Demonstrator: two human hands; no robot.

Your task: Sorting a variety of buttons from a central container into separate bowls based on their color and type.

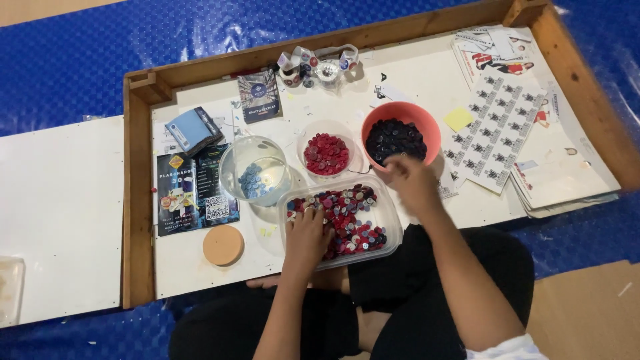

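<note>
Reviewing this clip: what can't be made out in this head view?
- Right hand at the pink bowl rim: motion-blurred, so any button pinched is unreadable.
- Left hand fingertips: buried in the mixed buttons of the clear tray.
- Single buttons: too small to tell apart.
- Clear tub: cut off by the left edge.

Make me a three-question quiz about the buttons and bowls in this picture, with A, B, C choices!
1. Where is the left hand?
A. in the clear tub of mixed buttons
B. on the round cork lid
C. on the paper sheets

2. What colour are the buttons in the white bowl?
A. yellow
B. red
C. green

3. How full is the clear glass bowl?
A. heaped to the top
B. turned upside down
C. only a few blue buttons

Answers:
1 A: its fingers rest among the mixed buttons.
2 B: the bowl shows only red ones.
3 C: a small blue pile lies at the bottom.
</note>
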